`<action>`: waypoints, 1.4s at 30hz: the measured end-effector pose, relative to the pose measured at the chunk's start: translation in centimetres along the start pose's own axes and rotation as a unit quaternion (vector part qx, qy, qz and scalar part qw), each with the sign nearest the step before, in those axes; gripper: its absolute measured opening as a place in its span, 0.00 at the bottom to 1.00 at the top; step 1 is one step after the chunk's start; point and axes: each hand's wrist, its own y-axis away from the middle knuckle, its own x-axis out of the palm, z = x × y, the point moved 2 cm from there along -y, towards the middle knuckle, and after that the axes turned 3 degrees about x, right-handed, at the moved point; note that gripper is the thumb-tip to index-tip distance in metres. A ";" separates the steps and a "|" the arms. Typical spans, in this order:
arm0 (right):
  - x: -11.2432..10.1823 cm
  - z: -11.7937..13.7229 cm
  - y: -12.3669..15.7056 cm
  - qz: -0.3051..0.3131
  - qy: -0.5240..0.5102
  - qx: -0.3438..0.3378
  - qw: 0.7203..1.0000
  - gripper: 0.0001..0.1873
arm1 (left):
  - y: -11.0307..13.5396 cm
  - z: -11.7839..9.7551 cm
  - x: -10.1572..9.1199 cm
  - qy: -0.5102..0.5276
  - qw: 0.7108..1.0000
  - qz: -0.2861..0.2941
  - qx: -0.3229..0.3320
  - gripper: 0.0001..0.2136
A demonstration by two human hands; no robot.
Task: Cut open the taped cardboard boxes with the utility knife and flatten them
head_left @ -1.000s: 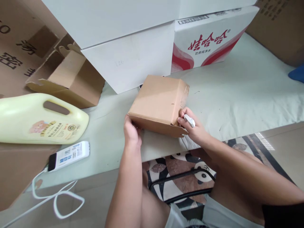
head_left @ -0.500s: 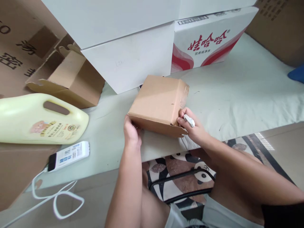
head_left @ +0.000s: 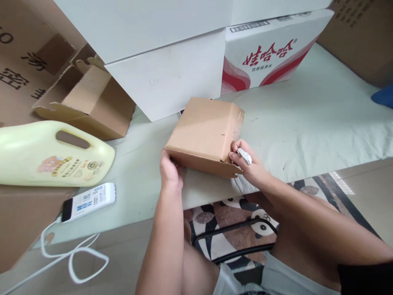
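A small brown cardboard box point(head_left: 202, 127) rests tilted on the pale green cloth, its near flap facing me. My left hand point(head_left: 170, 170) is closed around the box's near left corner, with the fingertips hidden under it. At the near right edge, my right hand point(head_left: 250, 162) is closed on a small white utility knife point(head_left: 245, 156), whose blade I cannot see. The fingers of that hand press against the box's right side, where the cardboard has scuffs and small dark marks.
White cartons point(head_left: 172, 78) and a red-and-white water carton point(head_left: 267, 57) stand behind the box. To the left are an open cardboard box point(head_left: 101, 98), a pale yellow jug point(head_left: 39, 155) and a white corded device point(head_left: 90, 201). The cloth-covered surface point(head_left: 307, 131) ends at a front edge above my legs.
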 end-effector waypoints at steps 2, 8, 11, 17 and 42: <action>0.0 0.0 0.0 0.000 -0.001 0.002 1.000 0.17 | -0.1 0.1 0.0 -0.003 1.000 0.000 0.005 0.13; 0.0 -0.1 0.0 -0.001 -0.002 0.002 1.000 0.17 | -0.2 0.2 -0.1 -0.006 1.000 0.004 0.004 0.13; 0.0 -0.1 0.0 0.006 -0.003 0.001 1.000 0.17 | -0.1 0.1 -0.1 -0.001 1.000 -0.004 0.001 0.12; 0.0 -0.2 -0.1 0.004 -0.004 0.003 1.000 0.17 | 0.1 -0.1 0.0 -0.003 1.000 -0.006 -0.003 0.12; -0.1 -0.3 0.0 0.000 0.002 0.007 1.000 0.17 | -0.1 0.1 -0.1 -0.004 1.000 0.002 0.002 0.13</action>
